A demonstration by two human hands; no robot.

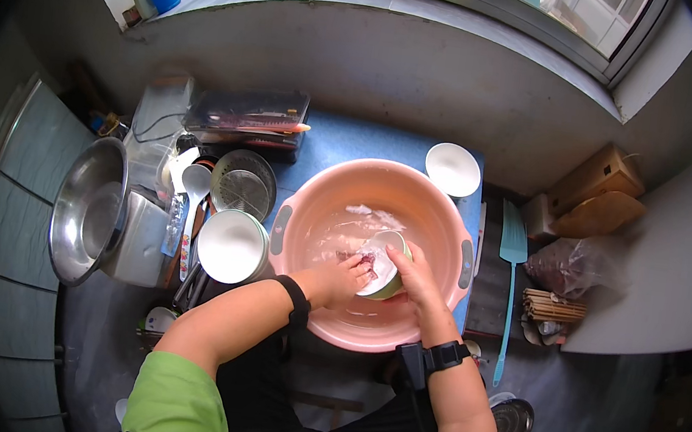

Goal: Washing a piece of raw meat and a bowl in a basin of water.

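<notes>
My right hand grips a white bowl with a green outside by its rim, thumb over the edge. The bowl is tilted toward the left, above the water in a pink plastic basin. At the bowl's mouth, the fingers of my left hand press a small dark red wet piece, apparently a cloth, against the inner side. My fingers partly cover this piece. Left of the basin stands a stack of white bowls. One more white bowl sits behind the basin's right side.
Left of the basin are a round metal strainer, a long-handled spoon, a cutlery box and a steel bowl on its side. To the right lie a turquoise fly swatter and a bundle of wooden sticks.
</notes>
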